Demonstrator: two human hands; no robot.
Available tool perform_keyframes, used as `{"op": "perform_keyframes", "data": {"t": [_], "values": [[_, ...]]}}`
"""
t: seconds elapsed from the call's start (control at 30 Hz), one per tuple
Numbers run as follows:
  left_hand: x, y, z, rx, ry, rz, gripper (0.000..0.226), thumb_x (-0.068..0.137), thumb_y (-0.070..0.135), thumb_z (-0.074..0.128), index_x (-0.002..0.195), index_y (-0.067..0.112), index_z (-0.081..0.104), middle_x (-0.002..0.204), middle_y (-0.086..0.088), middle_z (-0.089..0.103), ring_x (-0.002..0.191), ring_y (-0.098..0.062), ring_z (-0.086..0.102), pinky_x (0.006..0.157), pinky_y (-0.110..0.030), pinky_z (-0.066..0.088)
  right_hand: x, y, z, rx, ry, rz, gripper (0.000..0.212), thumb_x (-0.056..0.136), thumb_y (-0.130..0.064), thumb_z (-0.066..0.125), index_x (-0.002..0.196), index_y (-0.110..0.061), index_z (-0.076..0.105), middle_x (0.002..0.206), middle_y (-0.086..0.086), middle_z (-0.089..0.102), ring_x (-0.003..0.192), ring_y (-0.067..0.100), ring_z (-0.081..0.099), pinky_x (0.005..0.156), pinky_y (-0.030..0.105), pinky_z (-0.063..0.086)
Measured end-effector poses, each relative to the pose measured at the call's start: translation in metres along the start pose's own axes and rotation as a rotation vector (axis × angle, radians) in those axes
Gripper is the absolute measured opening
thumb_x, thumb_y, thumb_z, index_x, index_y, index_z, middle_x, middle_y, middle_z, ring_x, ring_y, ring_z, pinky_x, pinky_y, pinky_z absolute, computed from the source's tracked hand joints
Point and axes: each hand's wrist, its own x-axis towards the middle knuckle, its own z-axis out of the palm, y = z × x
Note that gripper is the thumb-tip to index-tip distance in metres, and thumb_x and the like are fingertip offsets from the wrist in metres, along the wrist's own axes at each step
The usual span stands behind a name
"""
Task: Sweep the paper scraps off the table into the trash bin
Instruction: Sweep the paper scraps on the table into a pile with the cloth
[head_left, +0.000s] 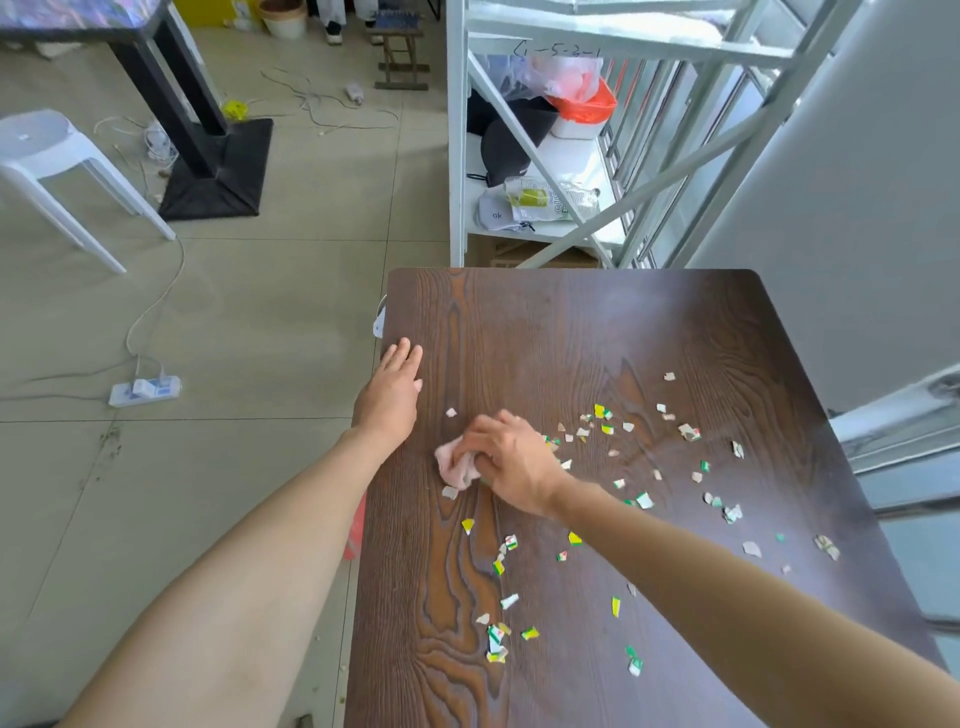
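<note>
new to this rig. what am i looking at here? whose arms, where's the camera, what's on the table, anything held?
No robot here: the arms belong to a person, filmed by one wide-angle camera on their head looking forward and down. The left hand rests flat at the left edge of the dark wooden table, holding nothing. The right hand presses a crumpled pink cloth onto the tabletop. Small torn paper scraps, white, green and yellow, are scattered across the table, mostly to the right of and nearer than the cloth. No trash bin can be clearly made out.
</note>
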Motion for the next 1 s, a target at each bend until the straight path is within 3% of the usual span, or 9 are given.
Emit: {"op": "perform_keyframes", "data": {"t": [0.13,0.2,0.33,0.4,0.57,0.7,0.87,0.93,1.0], "values": [[-0.007,0.007,0.0,0.017,0.01,0.012,0.05,0.101,0.013,0.034,0.15,0.015,0.023,0.161,0.0,0.011,0.149,-0.016,0.009,0.117,-0.036,0.023,-0.029,-0.008,-0.004,0.016,-0.121,-0.058,0.046,0.074,-0.022,0.028,0.086,-0.017,0.073,0.088,0.002,0.066,0.072,0.021,0.044,0.071,0.043,0.048],[-0.012,0.016,0.003,0.01,-0.001,0.049,0.05,0.101,0.012,0.035,0.149,0.016,0.025,0.161,0.002,0.012,0.149,-0.014,0.01,0.116,-0.036,0.024,-0.032,-0.004,-0.017,0.041,-0.094,-0.043,0.047,0.074,-0.022,0.027,0.088,-0.015,0.072,0.088,0.003,0.066,0.075,0.024,0.05,0.072,0.041,0.048],[-0.01,0.036,0.007,0.009,-0.009,0.168,0.05,0.1,0.011,0.038,0.149,0.018,0.027,0.16,0.005,0.015,0.148,-0.011,0.012,0.117,-0.036,0.028,-0.023,0.033,-0.06,0.034,0.192,0.172,0.047,0.075,-0.025,0.029,0.094,-0.015,0.07,0.087,0.008,0.063,0.081,0.03,0.055,0.073,0.04,0.048],[-0.002,0.05,0.008,-0.003,-0.013,0.22,0.049,0.1,0.012,0.038,0.148,0.016,0.029,0.16,0.003,0.018,0.148,-0.013,0.014,0.118,-0.033,0.022,-0.017,0.064,-0.078,-0.045,0.292,0.326,0.039,0.079,-0.019,0.038,0.101,-0.015,0.071,0.092,0.011,0.063,0.088,0.034,0.056,0.075,0.042,0.05],[0.019,0.09,0.016,-0.054,-0.105,0.304,0.046,0.101,0.016,0.036,0.147,0.02,0.033,0.159,0.001,0.02,0.148,-0.016,0.014,0.121,-0.038,0.018,-0.02,0.107,-0.067,-0.08,0.291,0.574,0.039,0.088,-0.006,0.047,0.118,-0.022,0.067,0.106,0.013,0.062,0.099,0.037,0.054,0.08,0.041,0.047],[0.025,0.111,0.029,-0.08,-0.103,0.305,0.044,0.099,0.017,0.041,0.142,0.025,0.041,0.158,-0.001,0.024,0.147,-0.02,0.016,0.12,-0.044,0.011,-0.039,0.071,-0.034,-0.06,0.31,0.445,0.04,0.083,-0.015,0.038,0.105,-0.023,0.07,0.092,0.006,0.063,0.084,0.032,0.053,0.07,0.04,0.045],[0.024,0.11,0.032,-0.05,-0.103,0.313,0.045,0.099,0.02,0.043,0.143,0.028,0.039,0.158,0.0,0.024,0.148,-0.019,0.016,0.12,-0.045,0.011,-0.073,0.032,-0.014,-0.039,0.11,0.204,0.042,0.079,-0.024,0.03,0.094,-0.021,0.069,0.089,0.001,0.06,0.08,0.027,0.051,0.066,0.04,0.042],[0.024,0.109,0.03,-0.058,-0.126,0.313,0.046,0.099,0.02,0.043,0.144,0.028,0.038,0.159,0.0,0.022,0.148,-0.019,0.014,0.12,-0.044,0.009,-0.074,0.033,-0.022,-0.021,0.059,0.169,0.046,0.078,-0.026,0.026,0.093,-0.019,0.068,0.089,0.003,0.061,0.081,0.027,0.051,0.068,0.041,0.043],[0.023,0.111,0.029,-0.046,-0.125,0.31,0.046,0.099,0.019,0.043,0.144,0.028,0.037,0.159,-0.001,0.022,0.148,-0.019,0.013,0.12,-0.045,0.009,-0.073,0.041,-0.037,0.035,0.122,0.22,0.046,0.077,-0.028,0.026,0.092,-0.017,0.068,0.088,0.004,0.06,0.082,0.026,0.053,0.072,0.04,0.044]]}}
